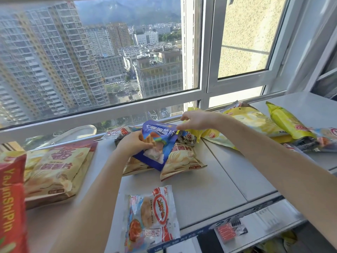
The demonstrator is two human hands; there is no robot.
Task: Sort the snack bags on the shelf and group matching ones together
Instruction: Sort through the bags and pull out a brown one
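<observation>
A pale grey shelf top (209,179), smooth and flat, is running beneath a wide window (109,52) that is showing high-rise buildings. Crinkly plastic snack bags are lying across it.

Near the middle, a glossy blue bag (156,143) with white lettering and a clear panel is being held tilted above a small heap. The left hand (134,143) is gripping the bag's left edge, with the fingers curled over the front. The forearm is stretching up from the lower edge of the view. The right hand (197,120) is reaching in from the right with its wrist raised, and its fingertips are pinching the bag's upper right corner.

Under the blue bag, two puffy cream chip bags (182,159) with red lettering are lying flat, touching each other. Darker bags are peeking out behind them, too hidden to describe.

At the left, a stack of larger cream bags (54,172) of the same design is resting near the window. A shiny red bag (11,198) with yellow letters is filling the left edge, blurred.

At the front edge of the shelf, a flat white bag (149,218) with a red ring logo and a picture of round crackers is lying alone, overhanging the edge slightly.

To the right, behind the right forearm, pillowy yellow bags (251,119) are overlapping one another, and a yellow-green bag (290,123) is lying just beside them.
</observation>
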